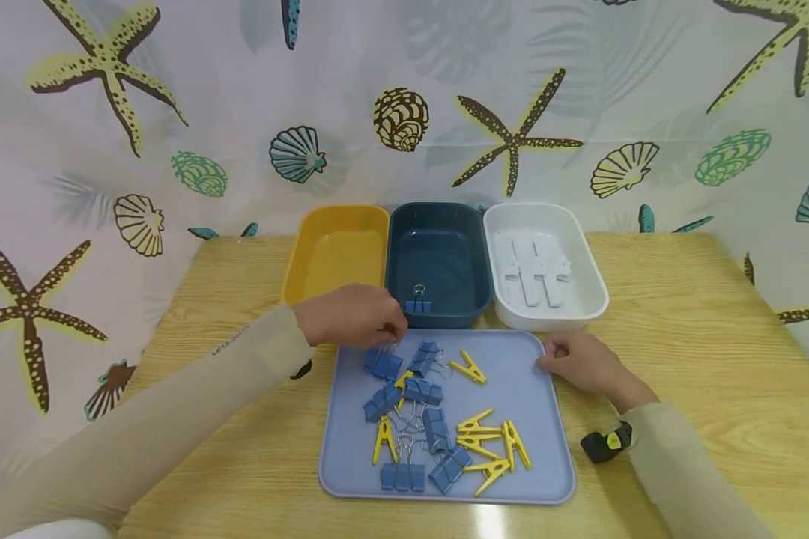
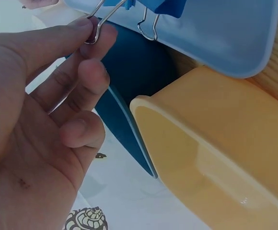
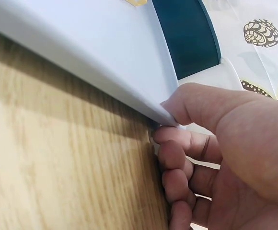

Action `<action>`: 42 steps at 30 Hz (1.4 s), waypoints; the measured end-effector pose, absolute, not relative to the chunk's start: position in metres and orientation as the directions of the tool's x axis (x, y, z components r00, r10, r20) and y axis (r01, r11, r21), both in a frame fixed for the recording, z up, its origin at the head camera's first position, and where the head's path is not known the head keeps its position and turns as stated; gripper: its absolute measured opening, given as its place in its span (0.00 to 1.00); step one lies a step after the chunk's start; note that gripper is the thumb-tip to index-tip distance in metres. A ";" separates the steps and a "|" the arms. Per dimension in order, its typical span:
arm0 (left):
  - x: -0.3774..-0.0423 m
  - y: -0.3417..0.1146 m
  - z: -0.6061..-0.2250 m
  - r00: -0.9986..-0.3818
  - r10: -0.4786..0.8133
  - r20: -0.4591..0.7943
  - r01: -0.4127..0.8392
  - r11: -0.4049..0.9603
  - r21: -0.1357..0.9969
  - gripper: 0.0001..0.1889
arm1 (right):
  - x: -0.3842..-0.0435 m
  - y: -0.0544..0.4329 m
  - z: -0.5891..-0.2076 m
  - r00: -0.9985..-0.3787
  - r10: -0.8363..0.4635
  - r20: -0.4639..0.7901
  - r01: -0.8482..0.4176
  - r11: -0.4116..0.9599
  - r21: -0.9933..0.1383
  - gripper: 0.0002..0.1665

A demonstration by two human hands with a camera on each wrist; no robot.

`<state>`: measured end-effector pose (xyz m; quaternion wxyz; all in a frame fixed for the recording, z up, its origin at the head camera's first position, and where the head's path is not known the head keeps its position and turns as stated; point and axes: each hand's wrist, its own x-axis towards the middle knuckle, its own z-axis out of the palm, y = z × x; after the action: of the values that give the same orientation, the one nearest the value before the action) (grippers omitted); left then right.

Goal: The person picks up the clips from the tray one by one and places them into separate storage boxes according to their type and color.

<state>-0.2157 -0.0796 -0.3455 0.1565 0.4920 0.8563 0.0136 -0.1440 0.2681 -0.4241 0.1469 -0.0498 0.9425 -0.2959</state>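
My left hand (image 1: pixel 356 316) is over the tray's far left corner, beside the blue bin's front wall. Its thumb and index finger pinch the wire handle of a binder clip (image 2: pixel 93 33); the clip's blue body is partly cut off at the top of the left wrist view. At the far right corner, my right hand (image 1: pixel 583 362) pinches the rim of the light blue tray (image 1: pixel 512 355), thumb on top and index finger below. On the tray lie several blue binder clips (image 1: pixel 402 477), some overlapping, and several yellow clothespins (image 1: pixel 468 367).
Behind the tray stand three bins side by side: a yellow bin (image 1: pixel 337 213), a dark blue bin (image 1: pixel 438 213) and a white bin (image 1: pixel 596 288). One binder clip (image 1: pixel 418 307) sits in the dark blue bin. White long-stemmed pieces (image 1: pixel 527 277) lie in the white one. A patterned cloth hangs behind.
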 end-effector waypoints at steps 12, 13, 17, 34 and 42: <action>-0.211 -0.080 -0.336 -0.467 0.861 -0.200 0.840 0.503 0.202 0.06 | -0.137 0.266 -0.429 -0.947 -0.174 -0.269 0.016 0.813 -0.582 0.14; -0.211 -0.080 -0.336 -0.468 0.862 -0.196 0.840 0.503 0.206 0.06 | -0.136 0.265 -0.429 -0.947 -0.175 -0.269 0.015 0.812 -0.584 0.14; -0.212 -0.079 -0.333 -0.466 0.868 -0.170 0.843 0.494 0.212 0.06 | -0.135 0.264 -0.429 -0.947 -0.179 -0.266 0.012 0.810 -0.587 0.14; -0.220 -0.077 -0.312 -0.469 0.876 -0.112 0.840 0.482 0.250 0.06 | -0.142 0.271 -0.430 -0.948 -0.191 -0.254 -0.011 0.819 -0.573 0.13; -0.224 -0.075 -0.303 -0.480 0.873 -0.093 0.838 0.487 0.245 0.06 | -0.146 0.272 -0.425 -0.948 -0.196 -0.252 -0.020 0.825 -0.565 0.14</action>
<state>-0.2242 -0.0752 -0.3033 0.1027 0.4997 0.8561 0.0830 -0.1465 0.2717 -0.4252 0.1512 -0.0574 0.9432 -0.2901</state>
